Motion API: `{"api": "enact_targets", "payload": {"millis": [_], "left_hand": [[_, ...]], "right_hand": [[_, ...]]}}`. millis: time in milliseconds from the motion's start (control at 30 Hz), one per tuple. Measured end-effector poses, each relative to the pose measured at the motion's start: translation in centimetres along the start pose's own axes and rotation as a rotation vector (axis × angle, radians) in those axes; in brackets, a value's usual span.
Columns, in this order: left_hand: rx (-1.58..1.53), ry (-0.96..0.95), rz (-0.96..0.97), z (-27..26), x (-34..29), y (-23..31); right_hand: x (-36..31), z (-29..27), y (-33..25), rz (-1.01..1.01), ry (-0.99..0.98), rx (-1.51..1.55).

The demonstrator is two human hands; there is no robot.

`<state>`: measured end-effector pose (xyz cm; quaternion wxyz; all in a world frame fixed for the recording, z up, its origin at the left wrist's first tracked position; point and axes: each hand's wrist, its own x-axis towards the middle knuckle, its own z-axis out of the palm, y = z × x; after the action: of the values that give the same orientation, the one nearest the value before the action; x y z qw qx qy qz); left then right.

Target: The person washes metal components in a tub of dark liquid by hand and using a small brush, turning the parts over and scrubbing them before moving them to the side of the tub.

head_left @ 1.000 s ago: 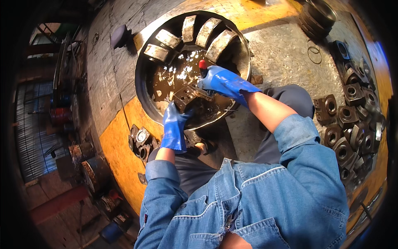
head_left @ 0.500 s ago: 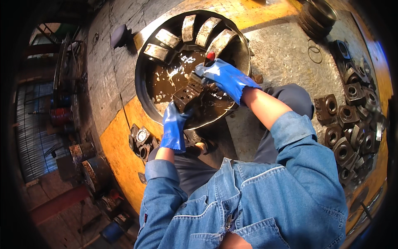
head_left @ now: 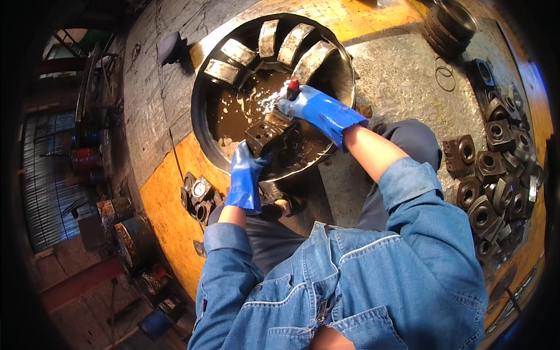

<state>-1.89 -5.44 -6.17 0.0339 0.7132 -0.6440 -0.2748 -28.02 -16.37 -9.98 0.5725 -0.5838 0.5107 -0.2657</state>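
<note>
Over the muddy brown liquid in a round metal basin (head_left: 350, 87), my blue-gloved left hand (head_left: 245, 166) grips a dark metal block with holes (head_left: 262, 135) by its near end. My right hand (head_left: 304, 106), in a matching glove, is closed round a brush; its red-tipped handle (head_left: 293, 86) sticks up from the fist. The brush's working end is low beside the block's far right side, partly hidden and blurred. Several curved metal segments (head_left: 267, 38) lean along the basin's far wall.
Many greasy metal blocks with round bores (head_left: 489, 163) lie heaped on the right. A few smaller parts (head_left: 200, 189) sit left of my knee. Stacked metal rings (head_left: 446, 29) stand far right, near two thin loose rings (head_left: 444, 76). A dark rounded object (head_left: 169, 48) is left of the basin.
My right hand has shifted slightly right with the brush, exposing more of the block's top. The liquid ripples differently. My left hand and the block have barely moved.
</note>
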Motion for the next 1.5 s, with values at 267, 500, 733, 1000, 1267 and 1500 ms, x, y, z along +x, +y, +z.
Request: {"api": "enact_targets", "payload": {"millis": [267,500,733,1000,1267,1500], "left_hand": [[0.117,-0.002,-0.111,-1.3,0.2,4.5],[-0.38,-0.02,-0.24,0.3,1.8,3.1],[-0.435,-0.101,0.107,1.8,4.5,0.5],[-0.669,-0.242,-0.23,-0.5,3.1,-0.2],[-0.947,-0.191,-0.237,1.7,1.4,-0.4],[-1.01,-0.181,-0.153,1.8,2.8,-0.3]], "right_hand": [[2.8,-3.1,-1.2,0.383,-0.266,-0.797],[-2.5,-1.4,-7.0,-0.122,0.485,-0.439],[-2.9,0.3,-5.8,0.157,-0.206,-0.226],[-3.5,3.3,-2.1,0.212,-0.391,-0.283],[-5.3,3.2,-3.2,0.215,-0.585,-0.087],[-8.0,0.0,-5.8,-0.546,-0.441,-0.115]]}}
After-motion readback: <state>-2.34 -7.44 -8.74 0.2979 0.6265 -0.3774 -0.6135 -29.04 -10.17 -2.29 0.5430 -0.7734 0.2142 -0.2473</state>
